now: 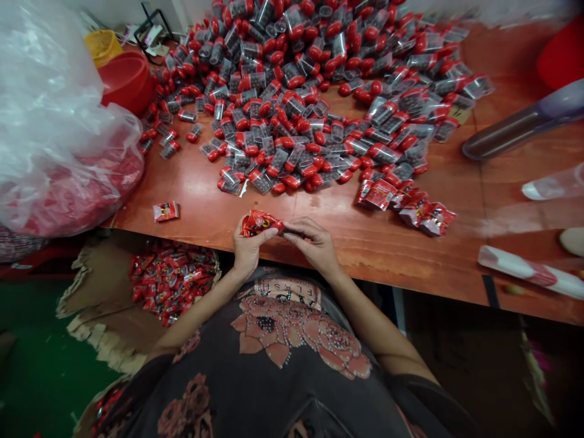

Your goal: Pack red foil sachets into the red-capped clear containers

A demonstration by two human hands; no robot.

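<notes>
Just above the table's front edge, my left hand [249, 247] is closed around a red printed packet [258, 222], thumb on its near side. My right hand [314, 243] pinches the packet's right end between thumb and fingers. What is inside the packet is hidden. To the left, a small red and white packet [166, 211] lies by itself on the table. More red packets [378, 194] lie in a row to the right. Behind my hands spreads a big heap of clear capsules with red caps [292, 146], dark pieces inside them.
A clear plastic bag with red contents [91, 188] stands at the left, beside a red bowl [125, 82] and a yellow basket [103, 47]. Below the edge, a carton [98, 286] holds many red packets. Clear tubes [515, 128] lie on the table [438, 267] at the right.
</notes>
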